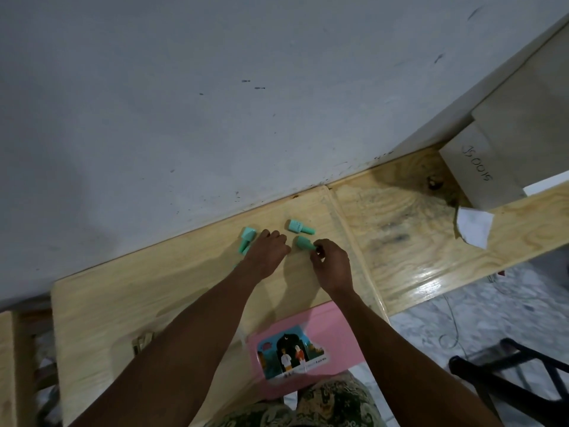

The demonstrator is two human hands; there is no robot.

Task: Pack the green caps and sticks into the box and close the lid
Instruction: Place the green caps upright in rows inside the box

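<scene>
Several mint-green caps with sticks lie on the pale wooden table (154, 303) near the wall. One green cap (300, 227) lies alone at the back. Another green cap (304, 242) has its stick end pinched in the fingers of my right hand (331, 265). Two more green pieces (247, 240) lie at the left, partly hidden under my left hand (267, 249), which rests curled on the table beside them. The pink box (332, 331) with a picture sticker lies near me at the table's front edge, its lid down.
A grey wall runs along the table's far edge. A second glossy wooden board (415, 241) adjoins on the right, with white cardboard boxes (480, 174) and a scrap of white paper (472, 228). A dark stool frame (508, 371) stands on the floor at right.
</scene>
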